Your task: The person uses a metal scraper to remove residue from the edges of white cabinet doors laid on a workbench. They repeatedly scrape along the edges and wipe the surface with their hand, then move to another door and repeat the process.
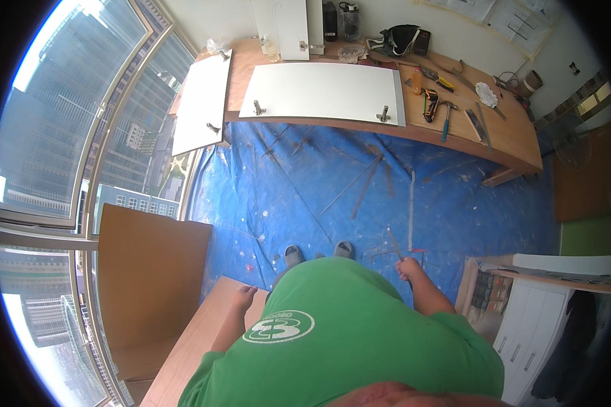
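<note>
My right hand is closed around a thin, stick-like tool, whose pale tip points away from me over the blue floor sheet. The tool's exact kind is too small to make out. On the other side, my left hand hangs low beside a light wooden board, its fingers loosely curled with nothing visible in them. Ahead, a white cabinet door panel with two metal hinges lies on the wooden workbench. A second white panel with hinges lies to its left, overhanging the bench.
On the bench's right are a hammer, a yellow-black tool, an orange bottle and crumpled white paper. Brown cardboard leans by the left windows. White drawers stand at right. A wrinkled blue sheet covers the floor.
</note>
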A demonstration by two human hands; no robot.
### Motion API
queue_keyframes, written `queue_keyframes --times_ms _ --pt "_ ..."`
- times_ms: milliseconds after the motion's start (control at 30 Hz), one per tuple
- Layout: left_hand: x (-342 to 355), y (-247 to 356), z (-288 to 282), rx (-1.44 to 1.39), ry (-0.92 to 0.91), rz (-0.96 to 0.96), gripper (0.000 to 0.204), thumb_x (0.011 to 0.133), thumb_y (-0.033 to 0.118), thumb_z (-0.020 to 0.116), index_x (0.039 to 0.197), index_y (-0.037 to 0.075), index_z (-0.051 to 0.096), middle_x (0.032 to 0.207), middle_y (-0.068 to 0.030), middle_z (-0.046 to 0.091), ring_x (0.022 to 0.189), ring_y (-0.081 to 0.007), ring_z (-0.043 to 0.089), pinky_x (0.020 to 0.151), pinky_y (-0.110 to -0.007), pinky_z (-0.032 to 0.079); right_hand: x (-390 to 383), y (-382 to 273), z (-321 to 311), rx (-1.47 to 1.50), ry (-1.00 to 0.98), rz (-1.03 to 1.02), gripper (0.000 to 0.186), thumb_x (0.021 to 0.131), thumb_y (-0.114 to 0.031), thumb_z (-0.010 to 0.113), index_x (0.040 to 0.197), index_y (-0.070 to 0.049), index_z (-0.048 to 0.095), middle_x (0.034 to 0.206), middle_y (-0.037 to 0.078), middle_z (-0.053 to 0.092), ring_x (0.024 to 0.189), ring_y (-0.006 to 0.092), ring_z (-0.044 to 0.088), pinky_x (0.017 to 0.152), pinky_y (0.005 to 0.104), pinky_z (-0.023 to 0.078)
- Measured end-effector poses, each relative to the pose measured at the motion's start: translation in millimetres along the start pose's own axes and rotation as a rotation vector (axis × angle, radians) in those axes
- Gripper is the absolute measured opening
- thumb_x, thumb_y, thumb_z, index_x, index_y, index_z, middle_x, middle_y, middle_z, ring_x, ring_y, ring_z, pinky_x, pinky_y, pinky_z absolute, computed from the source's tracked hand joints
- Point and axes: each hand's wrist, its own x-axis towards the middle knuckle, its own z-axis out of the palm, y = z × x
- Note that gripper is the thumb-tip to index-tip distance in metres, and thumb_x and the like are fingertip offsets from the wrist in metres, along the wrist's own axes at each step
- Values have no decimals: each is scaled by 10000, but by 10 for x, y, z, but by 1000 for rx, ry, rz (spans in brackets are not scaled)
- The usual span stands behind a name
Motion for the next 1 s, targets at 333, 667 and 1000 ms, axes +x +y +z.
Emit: queue_keyframes --times_ms 333,667,1000 --pt "-65 -166 31 -1 48 3 513 980 412 665 1210 -45 700 1005 -143 756 873 -227 713 795 -378 560 -45 -113 51 -65 7 -21 248 861 -53 618 1099 -63 687 768 65 653 540 183 592 454 333 457" --pt "-51 -17 95 -43 28 -27 542 958 452 675 1177 -41 730 1169 -246 738 1143 -359 692 990 -440 519 -3 -37 -10 -7 14 4 233 886 -19 600 1109 -47 664 750 82 628 514 184 571 429 329 431" --pt "-290 916 -35 26 7 110 632 954 548 655 1181 -37 731 1146 -241 746 1108 -347 706 964 -432 527 -83 -49 -56 -18 18 23 202 902 -8 553 1076 -45 651 701 101 625 492 182 556 402 343 398"
